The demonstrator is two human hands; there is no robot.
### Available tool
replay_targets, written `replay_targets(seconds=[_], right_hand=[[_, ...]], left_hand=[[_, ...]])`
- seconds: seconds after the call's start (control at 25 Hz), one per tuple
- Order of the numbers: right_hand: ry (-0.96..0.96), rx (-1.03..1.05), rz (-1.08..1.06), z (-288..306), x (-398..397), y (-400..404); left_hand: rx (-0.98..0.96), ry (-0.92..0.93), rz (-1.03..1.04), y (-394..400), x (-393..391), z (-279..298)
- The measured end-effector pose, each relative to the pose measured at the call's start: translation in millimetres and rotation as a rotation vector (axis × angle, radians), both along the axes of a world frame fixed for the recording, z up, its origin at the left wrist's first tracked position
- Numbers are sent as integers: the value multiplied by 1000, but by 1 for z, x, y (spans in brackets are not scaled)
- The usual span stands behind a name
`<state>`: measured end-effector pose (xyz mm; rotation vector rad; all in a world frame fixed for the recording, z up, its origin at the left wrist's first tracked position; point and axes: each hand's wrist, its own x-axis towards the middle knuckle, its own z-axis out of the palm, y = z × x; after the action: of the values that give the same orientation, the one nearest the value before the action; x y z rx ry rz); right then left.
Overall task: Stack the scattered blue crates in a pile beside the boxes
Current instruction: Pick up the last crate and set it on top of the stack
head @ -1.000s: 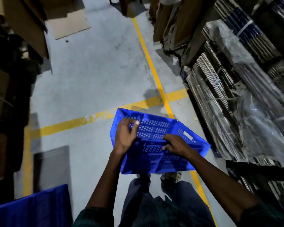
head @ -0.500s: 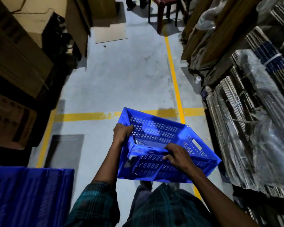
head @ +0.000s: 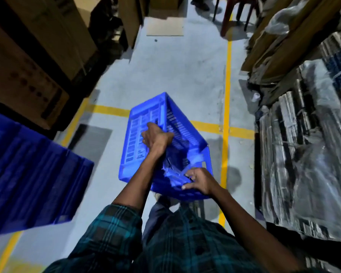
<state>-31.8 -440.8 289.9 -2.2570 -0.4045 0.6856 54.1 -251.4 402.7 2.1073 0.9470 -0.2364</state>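
I hold a blue slotted plastic crate (head: 146, 123) in front of my body, tilted on its side above the grey floor. My left hand (head: 156, 138) grips its upper rim near the middle. My right hand (head: 200, 181) grips the crate's near lower edge. A pile of blue crates (head: 32, 174) fills the left of the view, beside tall brown cardboard boxes (head: 34, 56).
Bundles of flattened cardboard wrapped in plastic (head: 303, 150) line the right side. Yellow lines (head: 227, 91) cross the grey floor. A flat cardboard sheet (head: 164, 26) lies far ahead, next to the legs of a red chair (head: 234, 14). A dark mat (head: 91, 140) lies on the floor at left.
The crate has turned from lying flat to standing on its side in my hands. The view has swung left, and the crate pile and boxes now appear larger and closer.
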Motion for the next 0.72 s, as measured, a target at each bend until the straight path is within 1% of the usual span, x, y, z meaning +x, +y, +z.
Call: replay_targets(seconds=[0.08,0.12,0.2,0.24,0.28,0.32,0.44,0.52,0.56,0.64,0.72], right_hand=[[167,140,-25,1,-13,6],[210,221,-72,2,-18,10],[197,330,-228,2,-25,18],[169,336,-332,2,-27,21],[158,341,-446,1,-30,23],[186,344,-557,3,-32,25],[378,293,-766,-3,-40,36],[492,247,-835,-11,-53,47],[539,244,-856,-16,-63,55],[562,204,-859,-22,-86,74],[540,109,-845,-26,-110,94]], left_hand=[[47,-88,9,6,-24,10],[67,-135,-11,12,-37,14],[87,-210,-42,30,-65,21],[80,-246,-53,40,-79,25],[67,-279,-65,50,-93,30],[59,-307,-78,59,-106,35],[38,-354,-89,91,-143,57],[-26,-384,-51,111,-170,78],[-90,-410,-20,122,-186,87],[-210,-468,30,138,-221,103],[-276,-529,46,147,-257,114]])
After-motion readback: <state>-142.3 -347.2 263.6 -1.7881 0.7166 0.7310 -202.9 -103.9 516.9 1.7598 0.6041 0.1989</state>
